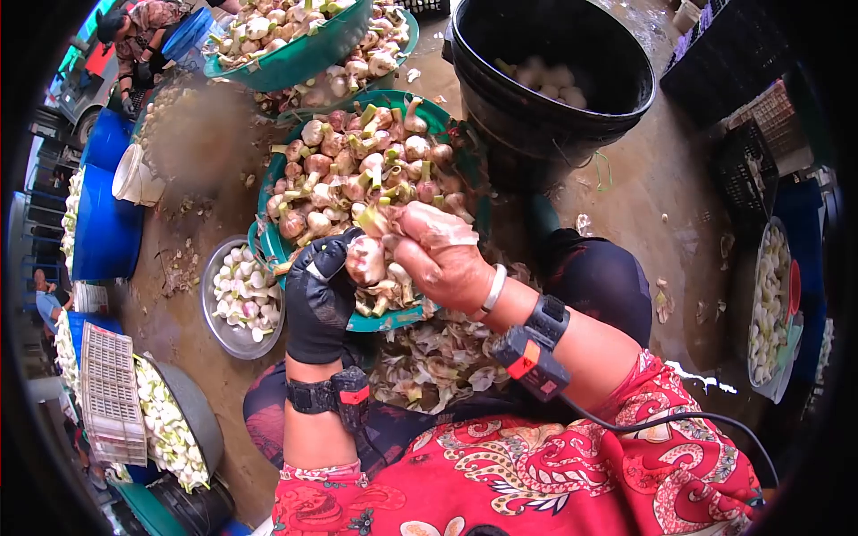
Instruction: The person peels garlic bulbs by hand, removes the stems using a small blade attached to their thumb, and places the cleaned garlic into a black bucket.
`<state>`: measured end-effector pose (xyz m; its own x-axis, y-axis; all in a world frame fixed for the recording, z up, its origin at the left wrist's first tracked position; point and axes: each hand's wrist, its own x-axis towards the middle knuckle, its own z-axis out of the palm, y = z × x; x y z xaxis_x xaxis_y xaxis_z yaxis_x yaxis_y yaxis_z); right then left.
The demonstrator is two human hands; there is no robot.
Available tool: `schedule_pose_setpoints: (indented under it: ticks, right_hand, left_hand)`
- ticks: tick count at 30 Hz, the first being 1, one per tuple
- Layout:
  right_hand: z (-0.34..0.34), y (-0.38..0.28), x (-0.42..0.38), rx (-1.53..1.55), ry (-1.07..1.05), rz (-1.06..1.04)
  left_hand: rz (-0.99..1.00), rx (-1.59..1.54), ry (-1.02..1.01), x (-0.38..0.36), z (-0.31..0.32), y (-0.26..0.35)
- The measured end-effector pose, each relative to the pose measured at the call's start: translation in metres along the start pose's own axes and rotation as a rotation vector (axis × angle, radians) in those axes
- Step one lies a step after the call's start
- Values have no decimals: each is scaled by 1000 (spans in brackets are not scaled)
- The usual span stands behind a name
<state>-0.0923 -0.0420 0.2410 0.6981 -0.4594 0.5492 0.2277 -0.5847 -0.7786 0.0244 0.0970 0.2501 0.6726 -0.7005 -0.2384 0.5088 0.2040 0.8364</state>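
Observation:
My left hand (318, 290), in a black glove, is closed around a garlic bulb (365, 260) with purplish-white skin. Close beside it, my bare right hand (438, 255) pinches loose papery skin at the stem end of that bulb; its fingertips are partly hidden. A pale flake of skin clings to the back of the right fingers. Both hands are over the near side of a green basin (262, 204) heaped with untrimmed garlic bulbs (335, 170). Loose garlic skins (438, 362) lie piled between my legs.
A metal bowl (208, 308) of peeled white garlic stands left of the basin. At the upper right is a large black bucket (536, 116) with some bulbs inside. More heaped green basins (308, 55) stand ahead. Another person (143, 36) works at the far left.

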Motion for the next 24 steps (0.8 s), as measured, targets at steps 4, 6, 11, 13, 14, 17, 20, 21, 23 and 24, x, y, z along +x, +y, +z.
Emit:
schedule_pose_setpoints:
  ticks: [4, 6, 11, 13, 14, 17, 20, 21, 23, 24]
  right_hand:
    - [-18, -34, 0, 249, 87, 23]
    - [-31, -25, -2, 449, 140, 203]
    - [-52, -13, -24, -169, -1023, 261]
    - [-48, -11, -21, -69, -688, 436]
    - [-45, -9, -14, 37, -494, 561]
    - [-39, -9, -3, 286, -178, 572]
    - [-36, -2, -1, 445, -185, 644]
    - [-35, 2, -2, 439, -217, 635]
    - [-36, 4, 1, 426, -272, 614]
    - [-38, 4, 3, 416, -322, 592]
  left_hand:
    - [317, 569, -131, 10, -27, -10]
    - [156, 234, -9, 15, -37, -15]
    - [-39, 59, -75, 9, -21, -8]
    - [14, 124, -44, 6, -1, -11]
    - [74, 197, -8, 5, 6, -12]
    - [-6, 309, -83, -2, 17, -13]
    - [-25, 367, -116, -3, 21, -11]
    - [-22, 395, -125, -4, 22, -11]
    - [-22, 461, -133, -5, 24, -7]
    - [-20, 531, -145, -7, 26, -4]
